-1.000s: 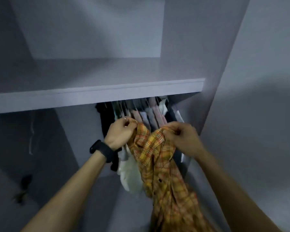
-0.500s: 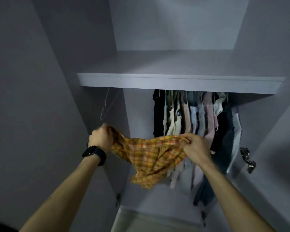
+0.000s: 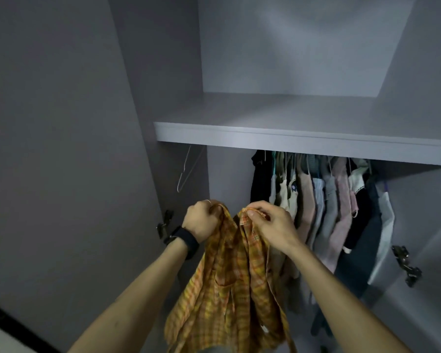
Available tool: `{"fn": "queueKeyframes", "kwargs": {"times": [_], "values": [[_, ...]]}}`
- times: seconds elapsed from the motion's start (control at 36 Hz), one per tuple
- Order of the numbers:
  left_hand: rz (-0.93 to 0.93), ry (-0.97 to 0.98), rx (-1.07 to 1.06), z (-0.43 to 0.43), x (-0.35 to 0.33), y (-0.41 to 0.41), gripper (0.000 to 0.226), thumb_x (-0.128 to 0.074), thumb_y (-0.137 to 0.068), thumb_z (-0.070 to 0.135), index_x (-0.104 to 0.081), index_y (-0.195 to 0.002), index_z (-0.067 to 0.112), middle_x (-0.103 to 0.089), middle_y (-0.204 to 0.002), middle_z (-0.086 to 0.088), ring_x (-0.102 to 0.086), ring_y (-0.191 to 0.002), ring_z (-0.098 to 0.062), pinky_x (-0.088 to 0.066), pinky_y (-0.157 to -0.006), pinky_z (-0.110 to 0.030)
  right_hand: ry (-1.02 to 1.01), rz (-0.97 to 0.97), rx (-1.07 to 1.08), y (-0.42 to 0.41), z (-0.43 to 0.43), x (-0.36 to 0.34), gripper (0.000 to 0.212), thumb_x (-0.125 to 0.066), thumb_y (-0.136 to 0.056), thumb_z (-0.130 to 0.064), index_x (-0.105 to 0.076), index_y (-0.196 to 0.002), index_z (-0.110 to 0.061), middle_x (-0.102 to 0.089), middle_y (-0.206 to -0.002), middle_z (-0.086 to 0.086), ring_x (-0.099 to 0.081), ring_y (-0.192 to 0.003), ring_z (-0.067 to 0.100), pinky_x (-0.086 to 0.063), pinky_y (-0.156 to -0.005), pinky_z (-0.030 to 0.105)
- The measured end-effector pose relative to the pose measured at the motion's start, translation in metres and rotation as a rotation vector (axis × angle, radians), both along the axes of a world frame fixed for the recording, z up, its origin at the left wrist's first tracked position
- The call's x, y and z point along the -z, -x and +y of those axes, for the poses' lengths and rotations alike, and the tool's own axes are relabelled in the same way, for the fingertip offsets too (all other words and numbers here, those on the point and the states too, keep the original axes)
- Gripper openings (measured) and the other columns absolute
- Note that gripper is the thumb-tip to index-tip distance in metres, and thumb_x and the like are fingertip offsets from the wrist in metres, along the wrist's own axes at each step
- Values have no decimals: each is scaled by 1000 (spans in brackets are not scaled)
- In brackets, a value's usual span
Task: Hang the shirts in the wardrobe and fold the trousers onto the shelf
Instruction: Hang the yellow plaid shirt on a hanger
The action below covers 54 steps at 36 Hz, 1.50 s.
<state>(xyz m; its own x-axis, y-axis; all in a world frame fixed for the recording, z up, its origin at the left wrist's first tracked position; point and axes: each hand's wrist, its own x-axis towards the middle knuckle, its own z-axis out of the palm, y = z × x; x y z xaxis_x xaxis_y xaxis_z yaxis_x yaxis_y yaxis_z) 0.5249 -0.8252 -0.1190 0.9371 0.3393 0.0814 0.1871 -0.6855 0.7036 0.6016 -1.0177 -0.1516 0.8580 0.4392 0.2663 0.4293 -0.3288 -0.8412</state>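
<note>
In the head view, the left hand (image 3: 201, 220), fingers curled, gripped the top of the soft orange plaid shirt (image 3: 234, 289). The right hand (image 3: 273, 225) pinched it alongside. The cloth hung limp below the front edge of the smooth grey shelf (image 3: 290, 138), left of the hanging garments (image 3: 329, 200) and near a thin wire hanger (image 3: 186, 169).

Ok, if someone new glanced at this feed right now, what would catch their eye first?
The orange plaid shirt in the centre foreground stands out, gripped at its top by the left hand and right hand. Behind it to the right, a packed row of clothes hangs under the shelf. One bare wire hanger hangs at the left.
</note>
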Motion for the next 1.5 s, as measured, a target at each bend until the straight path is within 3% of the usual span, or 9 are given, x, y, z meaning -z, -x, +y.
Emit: {"fn": "queueKeyframes", "kwargs": {"times": [0.17,0.42,0.69,0.81,0.89,0.97,1.19,1.39,1.5], "values": [[-8,13,263,15,6,10,28,-58,-101,31,-69,-126,25,-70,-118,9,-62,-109,-9,-48,-99,-25,-4,45,-120,0,24,-1,14,-69,-96,-25,-78,-106,-25,-75,-101,-15,-67,-100,-1,-50,-91,18],[-94,-77,127,25,15,25,20,-63,-98,28,-75,-113,23,-73,-107,7,-65,-99,-9,-52,-92,-26,-59,92,-148,9,44,3,13,-75,-91,-22,-81,-103,-24,-76,-98,-14,-70,-98,2,-55,-92,24],[-43,-785,-131,59,3,54,35,-36,-104,42,-68,-110,30,-64,-103,11,-56,-102,-19,-46,-86,-36,108,3,-180,-7,62,-4,9,-72,-92,-37,-74,-100,-34,-72,-88,-22,-67,-83,-5,-52,-73,12],[-64,-1096,-181,89,-15,67,10,-72,-82,29,-74,-91,27,-72,-102,3,-59,-107,-28,-32,-94,-45,176,50,-220,-28,86,-9,9,-69,-94,-34,-69,-103,-33,-71,-97,-16,-65,-91,-4,-52,-82,17],[219,-1151,-175,94,-32,75,36,-66,-92,28,-64,-128,32,-35,-160,-4,-8,-154,-35,17,-113,-59,249,61,-212,-45,107,-12,19,-67,-95,-36,-68,-112,-26,-70,-98,-12,-67,-97,8,-53,-89,26],[430,-1287,-230,108,-39,75,46,-39,-106,30,-35,-152,35,30,-160,-2,44,-136,-35,43,-91,-62,284,89,-193,-61,133,-12,30,-65,-96,-37,-65,-121,-21,-68,-106,-5,-64,-109,18,-49,-93,26],[503,-1424,-213,143,-30,75,49,-24,-104,29,-32,-151,36,43,-153,-7,49,-130,-46,46,-85,-63,303,192,-136,-90,226,10,50,-53,-104,-32,-42,-146,-8,-54,-145,9,-51,-132,26,-39,-96,23],[422,-1562,-247,161,-13,73,49,-31,-105,37,-24,-153,43,34,-159,-9,42,-135,-50,29,-103,-69,170,191,-4,-113,295,57,49,-53,-103,-33,-47,-141,-3,-55,-142,17,-54,-127,33,-41,-91,27],[343,-1591,-252,166,-11,73,63,-9,-90,35,-33,-148,45,21,-165,-6,34,-141,-49,23,-108,-69,80,198,69,-115,326,66,47,-54,-103,-25,-45,-144,-2,-56,-142,18,-55,-128,33,-43,-91,28]]}}
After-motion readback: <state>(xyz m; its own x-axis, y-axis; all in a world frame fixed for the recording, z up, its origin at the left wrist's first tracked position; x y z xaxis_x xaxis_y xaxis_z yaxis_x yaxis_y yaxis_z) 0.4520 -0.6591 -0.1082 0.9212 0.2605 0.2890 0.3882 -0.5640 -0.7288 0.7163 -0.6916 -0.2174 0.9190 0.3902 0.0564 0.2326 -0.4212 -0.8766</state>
